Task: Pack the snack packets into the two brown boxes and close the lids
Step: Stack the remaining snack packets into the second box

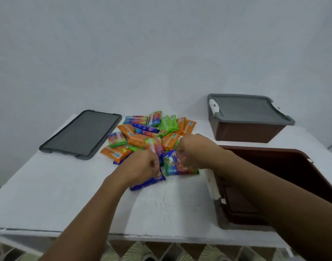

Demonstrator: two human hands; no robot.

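On the far left of the table [67,194] lies the loose grey lid [80,134], flat and well apart from either box.

Your left grip [142,166] is curled down onto a blue packet [148,182] at the near edge of the pile [152,132], and the fingers seem clamped on it, though blur softens the detail. The pile is a jumble of orange, green, blue and rainbow-printed wrappers, overlapping at all angles in the middle of the table.

Your right grip [193,149] is closed on the upper edge of a green packet [178,166] with a red-and-white print, which sits just beside the blue one.

These packets are probably light, with slick, crinkly film over something brittle. Pinch across the short sides or the sealed end, not the flat face, and don't squeeze hard. Stacked ones will likely slide off each other.

To the right, the open brown box [235,196] waits near you, partly hidden by your forearm. Behind it, the second brown box [248,130] already wears its grey cover [246,110].
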